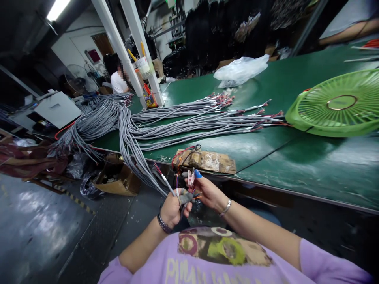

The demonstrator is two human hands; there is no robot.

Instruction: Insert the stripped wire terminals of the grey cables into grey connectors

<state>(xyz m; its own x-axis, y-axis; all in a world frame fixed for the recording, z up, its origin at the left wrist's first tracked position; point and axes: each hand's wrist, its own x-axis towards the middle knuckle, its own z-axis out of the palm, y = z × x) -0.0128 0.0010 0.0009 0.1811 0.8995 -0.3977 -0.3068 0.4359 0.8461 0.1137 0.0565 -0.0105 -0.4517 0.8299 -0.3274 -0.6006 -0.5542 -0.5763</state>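
In the head view, the left hand (171, 209) is grasping a grey cable (169, 185) in front of the bench (296, 165), off its near edge, and the right hand (209, 191) is pinching a small pinkish-white clip (191, 178) between thumb and finger. The cable is slanting, its stripped end pointing up and to the left, away from the right hand, while the clip is sitting up and to the right of the left grip; the left hand is the nearer one to the cable. Thin coloured wires (197, 195) are showing between the two hands, though I cannot tell which cable they belong to. A dark grey cover is wrapping the left thumb, and a blue one is capping the right thumb. Just beyond the hands, a rough, scuffed wooden block (220, 161) is lying along the bench's near edge. A thick bundle of smooth grey cables (127, 130) is stretching across the bench's left part and drooping over the near edge, with frayed red and dark ends. A crinkled translucent bag (241, 71) is resting by the far edge, and a round, ribbed green fan (340, 102) is standing toward the right end.
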